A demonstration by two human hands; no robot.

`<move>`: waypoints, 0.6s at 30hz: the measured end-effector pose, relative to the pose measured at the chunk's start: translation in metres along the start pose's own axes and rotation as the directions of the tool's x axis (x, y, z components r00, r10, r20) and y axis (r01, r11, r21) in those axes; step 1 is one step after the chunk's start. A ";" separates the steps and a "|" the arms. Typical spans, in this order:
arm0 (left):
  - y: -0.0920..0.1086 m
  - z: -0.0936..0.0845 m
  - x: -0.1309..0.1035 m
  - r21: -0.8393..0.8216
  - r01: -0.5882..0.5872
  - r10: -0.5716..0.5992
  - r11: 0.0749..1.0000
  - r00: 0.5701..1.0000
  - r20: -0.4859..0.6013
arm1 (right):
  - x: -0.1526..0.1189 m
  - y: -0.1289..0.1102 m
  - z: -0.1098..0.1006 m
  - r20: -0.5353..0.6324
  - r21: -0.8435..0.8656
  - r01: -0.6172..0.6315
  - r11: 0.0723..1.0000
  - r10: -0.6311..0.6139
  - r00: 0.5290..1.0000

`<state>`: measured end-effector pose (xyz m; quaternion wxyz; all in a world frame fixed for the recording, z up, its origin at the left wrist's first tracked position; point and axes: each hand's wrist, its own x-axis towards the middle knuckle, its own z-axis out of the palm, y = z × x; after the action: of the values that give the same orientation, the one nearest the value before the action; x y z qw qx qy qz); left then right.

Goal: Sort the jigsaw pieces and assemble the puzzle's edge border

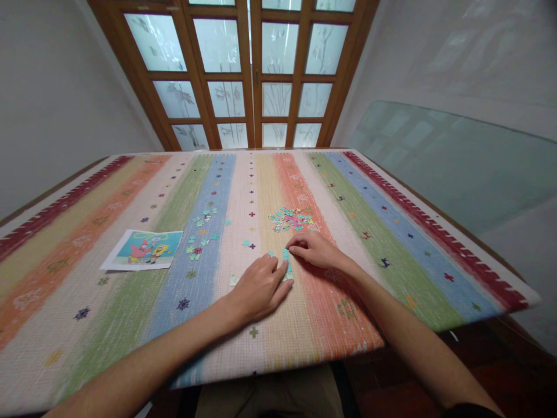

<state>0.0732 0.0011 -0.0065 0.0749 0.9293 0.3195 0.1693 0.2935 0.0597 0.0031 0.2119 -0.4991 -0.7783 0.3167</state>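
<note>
Small turquoise jigsaw puzzle pieces [289, 268] lie on the striped cloth between my two hands, partly covered by the fingers. My left hand [261, 287] rests on the cloth with bent fingers and holds these pieces, its thumb and forefinger around them. From the right, my right hand [317, 249] pinches the edge of a turquoise puzzle piece [285, 254] between thumb and forefinger. A pale puzzle piece [234, 280] sits just left of my left hand. How the covered pieces join is hidden.
A heap of mixed puzzle pieces [291, 219] lies beyond my hands. Loose turquoise pieces [204, 217] are scattered to the left, near a printed cartoon picture [150, 249]. The striped tablecloth [183, 337] covers the table; wooden glazed doors [256, 75] stand behind it.
</note>
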 end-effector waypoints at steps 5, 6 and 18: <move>-0.003 0.007 -0.001 0.096 0.022 -0.023 0.995 1.000 0.016 | 0.000 0.000 0.000 -0.005 0.014 -0.002 1.000 0.002 1.000; -0.002 0.007 -0.002 0.108 0.023 -0.026 0.994 0.999 0.024 | 0.000 0.000 0.000 -0.001 0.022 0.000 1.000 0.000 1.000; 0.002 0.011 -0.005 0.150 0.022 -0.026 0.988 0.999 0.025 | 0.001 0.002 0.000 0.040 0.230 -0.076 0.970 0.069 0.997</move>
<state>0.0749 -0.0035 -0.0177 0.0110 0.9305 0.3416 0.1315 0.2946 0.0611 0.0017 0.2445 -0.4940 -0.7207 0.4204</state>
